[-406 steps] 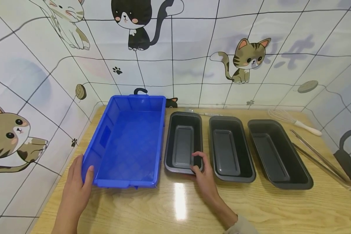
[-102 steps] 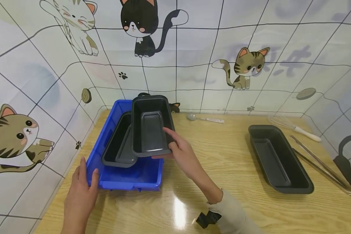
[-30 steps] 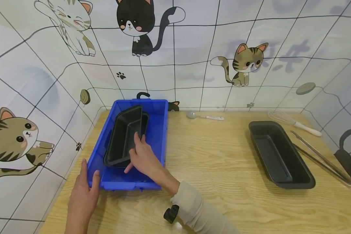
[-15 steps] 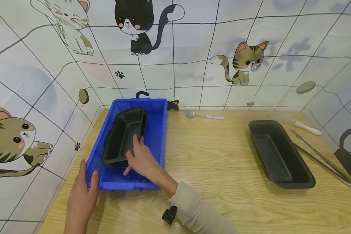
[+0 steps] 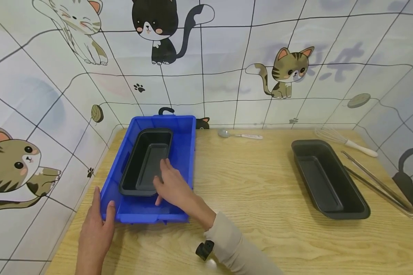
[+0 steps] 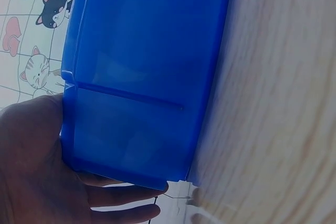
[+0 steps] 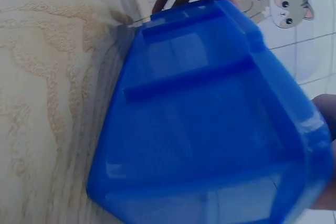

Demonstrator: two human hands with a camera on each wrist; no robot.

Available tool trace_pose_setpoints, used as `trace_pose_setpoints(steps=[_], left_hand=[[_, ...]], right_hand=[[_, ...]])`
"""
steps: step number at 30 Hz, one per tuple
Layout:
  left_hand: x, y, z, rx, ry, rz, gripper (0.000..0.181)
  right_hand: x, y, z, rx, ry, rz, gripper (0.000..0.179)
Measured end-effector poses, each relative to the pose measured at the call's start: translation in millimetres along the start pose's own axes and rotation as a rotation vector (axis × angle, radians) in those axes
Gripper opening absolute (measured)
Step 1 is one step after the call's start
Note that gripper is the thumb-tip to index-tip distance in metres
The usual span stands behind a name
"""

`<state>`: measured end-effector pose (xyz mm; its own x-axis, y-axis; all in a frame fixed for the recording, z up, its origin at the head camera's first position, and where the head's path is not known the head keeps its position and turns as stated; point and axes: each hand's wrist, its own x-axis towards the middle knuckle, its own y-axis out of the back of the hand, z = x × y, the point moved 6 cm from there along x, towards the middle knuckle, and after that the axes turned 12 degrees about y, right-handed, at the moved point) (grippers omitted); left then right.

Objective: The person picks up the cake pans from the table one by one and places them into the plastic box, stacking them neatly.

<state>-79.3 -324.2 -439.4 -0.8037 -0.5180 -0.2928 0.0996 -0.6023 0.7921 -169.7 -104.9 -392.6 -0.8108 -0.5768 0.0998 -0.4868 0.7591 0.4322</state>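
Observation:
A dark grey loaf pan (image 5: 146, 158) lies level in the blue bin (image 5: 180, 149), towards its left side. The pan under it is hidden. My right hand (image 5: 173, 187) hovers at the pan's near right rim, fingers loosely extended over the edge. In the right wrist view, only part of the right hand shows at the right border. My left hand (image 5: 97, 227) holds the bin's near left corner, thumb over the rim and fingers along the outside. From the left wrist, that hand's fingers (image 6: 123, 195) reach round the bin's outer wall.
Another dark loaf pan (image 5: 330, 181) stands on the wooden table (image 5: 247, 183) at right. Beyond it lie a whisk (image 5: 359, 147) and metal tongs (image 5: 378, 185). A spoon (image 5: 241, 135) lies near the back wall.
Two loaf pans have gone from the table into the bin, one onto the other. The upper pan, tilted a second ago, has settled level. The right hand has shifted slightly right; the left stays.

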Motion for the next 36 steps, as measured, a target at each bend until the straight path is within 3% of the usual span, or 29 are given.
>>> trace_pose_setpoints(steps=[3, 5, 8, 12, 17, 21, 24, 28, 33, 36], left_hand=[[-0.7, -2.3, -0.7, -0.005, -0.001, -0.007, 0.075], [-0.8, -4.2, -0.6, -0.003, -0.002, -0.018, 0.075], [-0.5, -6.1, 0.3, 0.001, -0.002, -0.028, 0.075], [-0.3, -6.6, 2.1, -0.002, -0.003, -0.026, 0.075], [0.5, -4.8, 0.7, -0.006, -0.009, -0.018, 0.074], [1.0, -0.4, -1.3, -0.009, 0.0, -0.014, 0.074], [1.0, 1.5, -0.6, -0.015, -0.001, -0.019, 0.074], [1.0, 2.7, 0.6, -0.032, -0.016, -0.013, 0.073], [1.0, 2.7, -0.2, -0.051, -0.03, -0.003, 0.073], [0.8, 1.9, -0.9, -0.061, -0.036, -0.003, 0.073]], right_hand=[[-16.5, 18.3, 0.3, 0.023, 0.106, -0.057, 0.053], [-38.2, 42.0, 4.0, 0.035, 0.182, -0.104, 0.048], [-85.3, 96.2, 14.1, -0.05, 0.271, -0.14, 0.046], [-164.5, 185.1, 32.8, -0.294, 0.315, -0.01, 0.047], [-267.5, 277.5, 71.2, -0.518, 0.163, 0.201, 0.056], [-330.8, 323.6, 111.2, -0.663, -0.094, 0.299, 0.057], [-365.6, 338.7, 137.5, -0.662, -0.24, 0.313, 0.062], [-390.3, 344.9, 164.5, -0.579, -0.287, 0.291, 0.068], [-390.6, 343.9, 191.6, -0.497, -0.344, 0.192, 0.072], [-389.4, 340.5, 202.9, -0.458, -0.312, 0.182, 0.071]])
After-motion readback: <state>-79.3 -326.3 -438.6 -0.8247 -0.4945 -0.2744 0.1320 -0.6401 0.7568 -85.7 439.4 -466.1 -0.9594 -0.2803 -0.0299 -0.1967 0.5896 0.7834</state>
